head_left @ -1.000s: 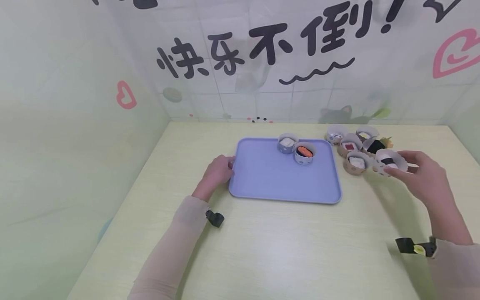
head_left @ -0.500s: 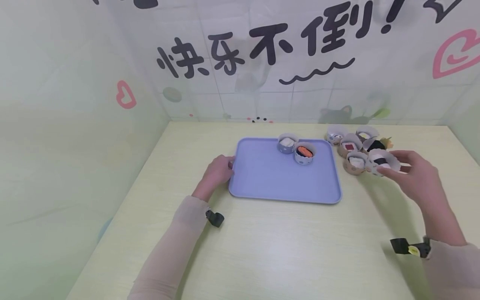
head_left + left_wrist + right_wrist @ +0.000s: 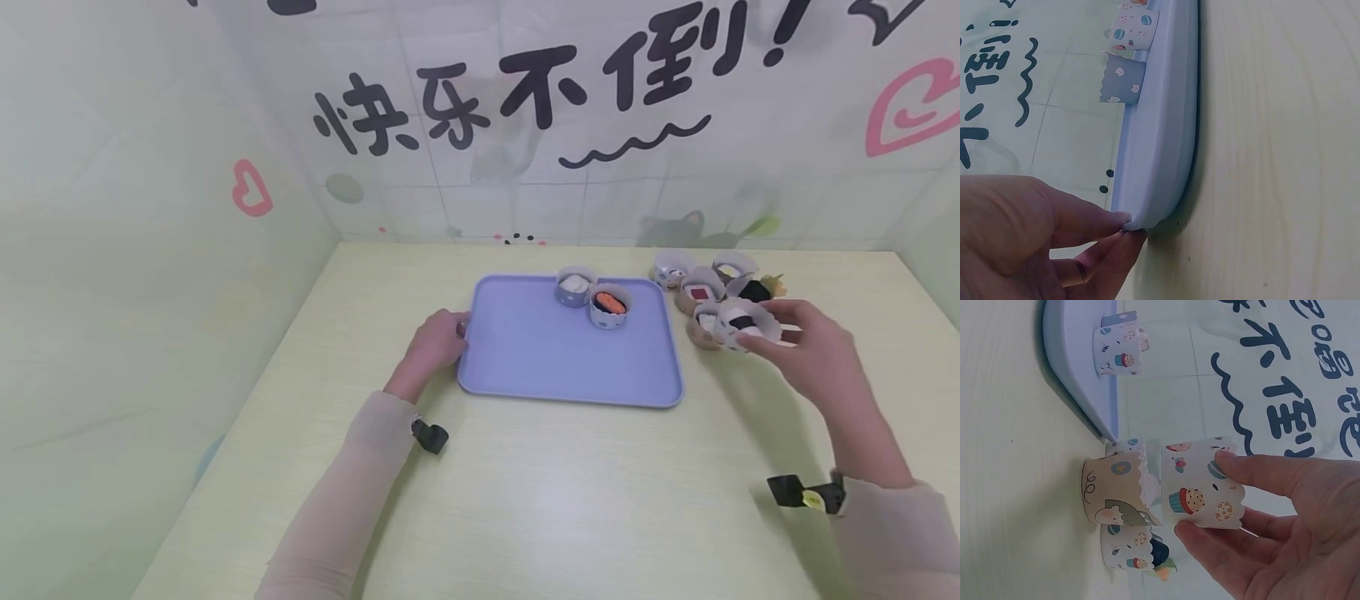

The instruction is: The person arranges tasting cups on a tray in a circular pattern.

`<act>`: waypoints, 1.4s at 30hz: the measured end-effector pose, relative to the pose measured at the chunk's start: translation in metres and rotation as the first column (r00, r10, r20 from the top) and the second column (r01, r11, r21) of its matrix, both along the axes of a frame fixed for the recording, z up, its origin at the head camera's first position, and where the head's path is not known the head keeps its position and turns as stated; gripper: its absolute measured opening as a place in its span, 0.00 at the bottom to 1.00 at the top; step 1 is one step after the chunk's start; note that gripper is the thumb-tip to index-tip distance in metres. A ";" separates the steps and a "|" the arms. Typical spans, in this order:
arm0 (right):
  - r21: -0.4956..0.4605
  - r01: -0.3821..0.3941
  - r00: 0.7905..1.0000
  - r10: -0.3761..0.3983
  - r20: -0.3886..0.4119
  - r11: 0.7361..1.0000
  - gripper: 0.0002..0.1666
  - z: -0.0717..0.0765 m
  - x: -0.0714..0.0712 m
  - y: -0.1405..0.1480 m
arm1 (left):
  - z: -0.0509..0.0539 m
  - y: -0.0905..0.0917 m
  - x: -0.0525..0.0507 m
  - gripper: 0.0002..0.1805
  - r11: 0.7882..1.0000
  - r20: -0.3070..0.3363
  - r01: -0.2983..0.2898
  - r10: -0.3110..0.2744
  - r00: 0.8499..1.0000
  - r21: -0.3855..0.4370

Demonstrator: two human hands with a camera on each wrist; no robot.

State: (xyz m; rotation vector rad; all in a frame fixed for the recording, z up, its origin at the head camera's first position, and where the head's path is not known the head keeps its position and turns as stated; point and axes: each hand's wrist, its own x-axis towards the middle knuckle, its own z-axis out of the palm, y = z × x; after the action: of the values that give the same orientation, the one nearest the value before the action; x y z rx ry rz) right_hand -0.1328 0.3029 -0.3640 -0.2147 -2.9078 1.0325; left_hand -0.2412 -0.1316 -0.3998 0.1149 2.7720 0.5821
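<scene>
My left hand (image 3: 437,340) pinches the left rim of a blue tray (image 3: 555,358); in the left wrist view thumb and finger meet on the tray's edge (image 3: 1166,125). Two paper cups stand at the tray's back: a blue-grey one (image 3: 573,297) with white food and a pale one (image 3: 607,318) with orange-topped sushi. My right hand (image 3: 817,350) grips a white patterned cup (image 3: 727,331) holding a white piece with a black band. In the right wrist view this cup (image 3: 1197,500) hangs above a brown cup (image 3: 1107,481), which it partly covers in the head view.
Several more cups stand right of the tray, among them one with a red-centred piece (image 3: 699,300), one at the back (image 3: 671,275) and another (image 3: 733,268). A dark piece (image 3: 753,290) and something orange and green (image 3: 774,286) lie beside them. A printed curtain (image 3: 510,200) hangs behind the table.
My right hand has moved left with the white cup, from beside the brown cup to partly over it. The left hand and the tray have stayed put.
</scene>
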 end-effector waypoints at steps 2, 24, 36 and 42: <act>-0.006 -0.007 1.000 0.007 -0.003 1.000 0.39 0.000 -0.001 -0.003 | 0.000 0.000 0.000 0.32 1.000 -0.001 0.000 0.000 1.000 -0.001; -0.039 -0.077 0.997 0.078 0.015 0.996 0.40 -0.001 -0.010 -0.035 | -0.002 0.000 0.000 0.32 1.000 0.006 -0.021 0.021 1.000 0.021; -0.059 -0.123 0.992 0.125 0.027 0.991 0.39 -0.002 -0.019 -0.055 | -0.004 0.000 -0.001 0.31 1.000 0.000 -0.021 0.021 1.000 0.022; -0.074 -0.153 0.988 0.154 0.003 0.985 0.37 -0.006 -0.025 -0.065 | -0.003 0.001 -0.001 0.31 0.999 -0.002 -0.024 0.024 1.000 0.027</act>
State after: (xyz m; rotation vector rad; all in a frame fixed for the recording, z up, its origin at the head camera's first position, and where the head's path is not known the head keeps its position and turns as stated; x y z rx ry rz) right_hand -0.1573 0.2381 -0.3699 0.0024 -2.9360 1.1642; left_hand -0.2420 -0.1310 -0.4027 0.0884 2.7721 0.6263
